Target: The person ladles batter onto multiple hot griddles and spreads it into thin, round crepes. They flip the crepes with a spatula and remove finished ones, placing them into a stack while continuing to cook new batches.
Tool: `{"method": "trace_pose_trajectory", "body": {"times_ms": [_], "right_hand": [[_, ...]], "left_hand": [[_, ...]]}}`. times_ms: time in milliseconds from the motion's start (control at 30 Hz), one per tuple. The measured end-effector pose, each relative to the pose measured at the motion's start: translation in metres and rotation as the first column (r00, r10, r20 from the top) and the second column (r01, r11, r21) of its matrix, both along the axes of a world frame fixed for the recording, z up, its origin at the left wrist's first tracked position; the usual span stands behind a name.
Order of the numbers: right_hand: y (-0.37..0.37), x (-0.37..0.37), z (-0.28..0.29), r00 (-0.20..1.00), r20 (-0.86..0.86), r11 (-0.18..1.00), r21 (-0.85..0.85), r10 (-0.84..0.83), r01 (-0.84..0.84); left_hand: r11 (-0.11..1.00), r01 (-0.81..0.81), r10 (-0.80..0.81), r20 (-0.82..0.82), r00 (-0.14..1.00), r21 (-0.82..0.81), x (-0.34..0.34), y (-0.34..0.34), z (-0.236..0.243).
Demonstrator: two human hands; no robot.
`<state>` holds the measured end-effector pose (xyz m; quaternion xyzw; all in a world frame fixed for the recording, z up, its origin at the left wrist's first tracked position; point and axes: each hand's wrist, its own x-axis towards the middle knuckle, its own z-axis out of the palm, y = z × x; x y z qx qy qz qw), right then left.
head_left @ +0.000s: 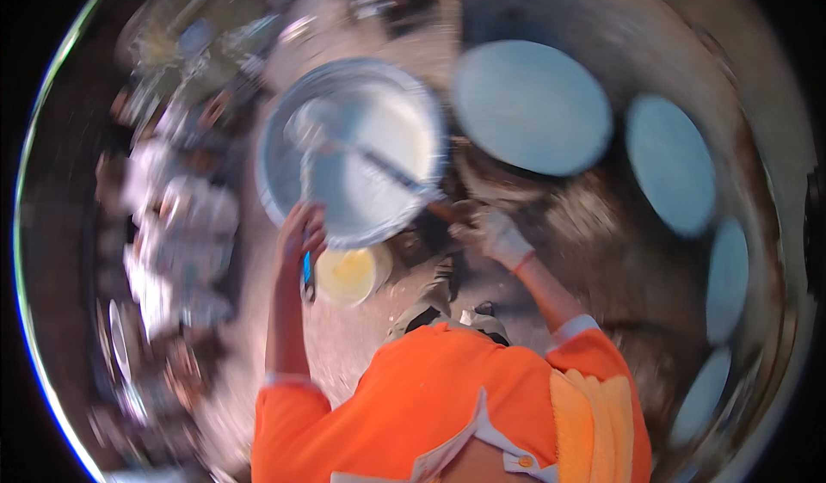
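A wide basin (268,160) holding white liquid stands in front of me, blurred by motion. My left hand (303,232) is closed around a long-handled utensil (306,173) whose lower end, partly blue, sticks out below my fist. My right hand (499,238), with a red band at the wrist and a pale patch on its back, grips a long tool with a wooden handle (446,213) and a dark shaft. Both tools reach over the basin and meet near a rounded, smeared head (311,126); which tool it belongs to I cannot tell. Fingertip detail is blurred.
Below the basin sits a small tub (346,276) with yellow contents. Large pale round discs (533,109) line the right side, with another disc (671,165) beside the curved wall. Blurred white bundles (185,242) crowd the left. An orange-yellow cloth (589,423) hangs on my shoulder.
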<state>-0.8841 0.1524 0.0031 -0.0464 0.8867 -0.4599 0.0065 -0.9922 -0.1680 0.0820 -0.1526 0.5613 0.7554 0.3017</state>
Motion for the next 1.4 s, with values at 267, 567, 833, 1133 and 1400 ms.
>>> {"method": "trace_pose_trajectory", "body": {"times_ms": [267,567,833,1133,1400], "right_hand": [[0.077,0.225,-0.031,0.821,-0.05,0.799,0.205,-0.568,0.565],[0.035,0.438,-0.001,-0.128,0.301,-0.236,-0.358,-0.945,0.904],[0.029,0.587,0.006,-0.74,0.122,-0.646,-0.593,-0.662,0.481],[-0.003,0.681,-0.024,-0.872,0.485,-0.944,-0.248,0.073,-0.217],[0.051,0.749,0.018,-0.925,0.167,-0.919,0.269,0.34,-0.289]], "left_hand": [[0.728,0.604,-0.651,0.05,0.758,0.326,0.043,0.148,-0.037],[-0.026,0.985,-0.987,-0.161,0.002,0.171,0.243,0.433,0.042],[-0.659,0.742,-0.745,-0.242,-0.621,0.122,0.55,0.565,0.09],[-0.948,0.295,-0.314,-0.221,-0.923,0.116,0.843,0.533,0.035],[-0.23,0.431,0.681,-0.461,-0.569,-0.873,0.914,0.545,-0.07]]}}
